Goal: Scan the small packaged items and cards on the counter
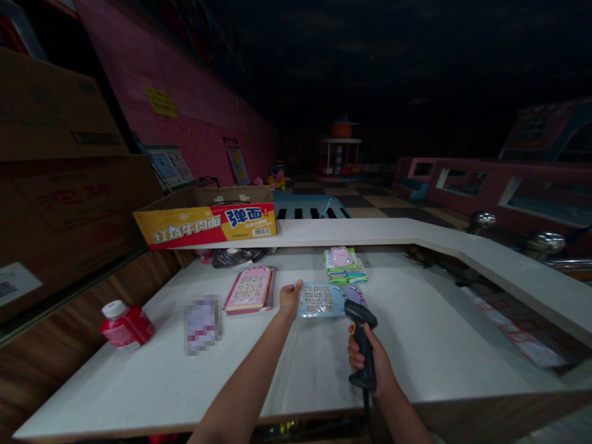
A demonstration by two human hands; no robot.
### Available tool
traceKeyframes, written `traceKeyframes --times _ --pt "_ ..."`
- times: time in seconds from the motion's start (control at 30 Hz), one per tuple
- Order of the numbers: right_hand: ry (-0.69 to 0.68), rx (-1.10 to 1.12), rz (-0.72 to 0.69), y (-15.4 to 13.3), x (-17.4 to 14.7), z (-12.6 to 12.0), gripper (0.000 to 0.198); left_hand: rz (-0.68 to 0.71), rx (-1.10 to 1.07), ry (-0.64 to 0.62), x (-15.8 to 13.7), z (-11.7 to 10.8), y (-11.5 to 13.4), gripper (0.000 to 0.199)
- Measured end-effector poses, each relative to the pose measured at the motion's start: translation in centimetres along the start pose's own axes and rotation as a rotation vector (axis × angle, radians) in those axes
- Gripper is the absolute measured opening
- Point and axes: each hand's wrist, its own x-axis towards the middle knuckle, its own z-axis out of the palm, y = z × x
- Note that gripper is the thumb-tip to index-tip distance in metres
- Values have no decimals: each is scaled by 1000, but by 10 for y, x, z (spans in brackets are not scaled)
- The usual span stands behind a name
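Observation:
My left hand [289, 300] pinches the left edge of a light blue sticker pack [319, 300] in a clear wrapper, its face printed with rows of tiny pictures. A purple patterned pack [355, 295] shows at its right end; whether the two are joined I cannot tell. Wrapped around the handle of a black barcode scanner [363, 345] is my right hand [377, 361], and the scanner's head overlaps the pack's right end. The scanner's cable drops past the counter's front edge. Left of my left hand lies a stack of pink packs [251, 288]. Behind the blue pack sits a pile of green-edged packs [346, 268].
A red bottle with a white cap [127, 325] lies at the left, beside a blurred-out item [202, 325]. A yellow and red carton [206, 225] rests on the raised white ledge [351, 230] along the back. Large brown boxes [69, 209] rise at far left.

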Motion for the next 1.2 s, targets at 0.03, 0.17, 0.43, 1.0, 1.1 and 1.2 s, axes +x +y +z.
traceKeyframes --times 0.03,0.17,0.43,1.0,1.1,1.2 --pt "-2 3 2 0 0 0 43 -17 64 -32 1 4 -2 55" --pt "0 9 -5 0 1 -1 45 87 508 -158 1 4 0 47" --pt "-5 53 25 -1 0 -3 41 552 853 -367 -41 -23 -11 47" --pt "32 10 0 -4 -3 2 41 480 945 -250 -62 -2 -4 49" --pt "52 -30 16 -4 -7 2 40 514 937 -162 -56 -30 10 36" --pt "58 -40 11 -3 -9 1 39 481 1028 -1 -47 -68 33 29"
